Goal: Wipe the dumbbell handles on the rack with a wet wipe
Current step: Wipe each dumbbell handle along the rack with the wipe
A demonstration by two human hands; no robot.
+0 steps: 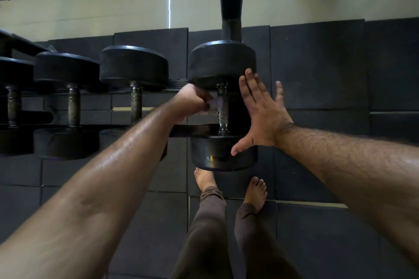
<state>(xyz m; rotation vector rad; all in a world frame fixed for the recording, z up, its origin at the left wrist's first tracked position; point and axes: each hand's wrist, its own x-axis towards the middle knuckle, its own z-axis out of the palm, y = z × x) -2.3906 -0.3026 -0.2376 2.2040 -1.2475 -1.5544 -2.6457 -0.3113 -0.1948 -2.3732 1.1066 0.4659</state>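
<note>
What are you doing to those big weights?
A person is cleaning dumbbells on a rack. The left hand grips a pale wet wipe against the metal handle of the rightmost dumbbell. The right hand is open, fingers straight, beside that dumbbell. Three more dumbbells sit in a row to the left. The person stands barefoot on dark floor mats.

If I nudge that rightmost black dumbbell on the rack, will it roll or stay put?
The rightmost black round-headed dumbbell probably stays put: thick heads suggest weight. Round ends could roll along the rack rail. The right hand seems to steady it.
</note>
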